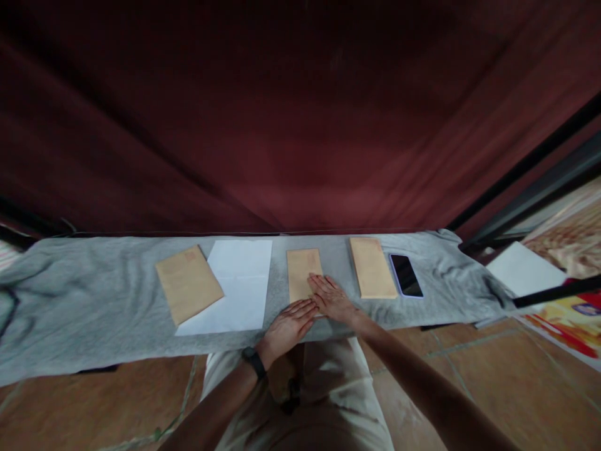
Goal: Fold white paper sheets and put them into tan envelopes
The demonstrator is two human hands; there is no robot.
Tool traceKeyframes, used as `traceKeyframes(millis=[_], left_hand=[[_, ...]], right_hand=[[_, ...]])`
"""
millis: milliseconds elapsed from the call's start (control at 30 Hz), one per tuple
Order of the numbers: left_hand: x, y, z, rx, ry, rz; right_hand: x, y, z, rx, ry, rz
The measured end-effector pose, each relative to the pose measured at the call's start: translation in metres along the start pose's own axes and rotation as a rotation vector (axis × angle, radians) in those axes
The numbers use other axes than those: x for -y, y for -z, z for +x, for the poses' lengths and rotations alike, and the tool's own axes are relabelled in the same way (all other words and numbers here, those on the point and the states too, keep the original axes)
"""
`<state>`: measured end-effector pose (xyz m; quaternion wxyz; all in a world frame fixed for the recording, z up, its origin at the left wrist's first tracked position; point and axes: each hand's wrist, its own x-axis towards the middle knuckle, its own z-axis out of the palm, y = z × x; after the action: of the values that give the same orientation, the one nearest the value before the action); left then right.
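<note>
Flat and open, both palms press down rather than grasp: the right hand (331, 295) lies on the near end of the middle brown envelope (303, 270); the left hand (288, 324) rests just beside it on the grey cloth (94, 300) (a dark watch on that wrist). That envelope lies between a white sheet (239, 282) and another brown envelope (372, 266), with a phone (405, 275) just beyond. Pressing on loose cloth could, I judge, drag it and shift the neighbouring papers; uneven pressure might skew or crease the envelope.
</note>
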<state>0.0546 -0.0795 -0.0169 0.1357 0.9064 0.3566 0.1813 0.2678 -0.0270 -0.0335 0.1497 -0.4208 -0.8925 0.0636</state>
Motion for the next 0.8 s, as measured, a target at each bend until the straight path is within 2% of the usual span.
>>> traceKeyframes(millis=[200,400,633,800], left_hand=[[-0.005,0.006,-0.004,-0.037,0.035,0.004],[-0.007,0.009,-0.016,-0.1,0.114,-0.009],[-0.009,0.002,-0.025,-0.172,0.201,-0.034],[-0.012,-0.004,-0.023,-0.274,0.308,-0.081]], right_hand=[[0.013,0.015,-0.031,0.015,0.044,0.106],[0.014,0.022,-0.054,0.012,0.041,0.238],[0.014,0.014,-0.054,-0.161,-0.078,0.364],[0.021,0.011,-0.054,-0.247,-0.151,0.404]])
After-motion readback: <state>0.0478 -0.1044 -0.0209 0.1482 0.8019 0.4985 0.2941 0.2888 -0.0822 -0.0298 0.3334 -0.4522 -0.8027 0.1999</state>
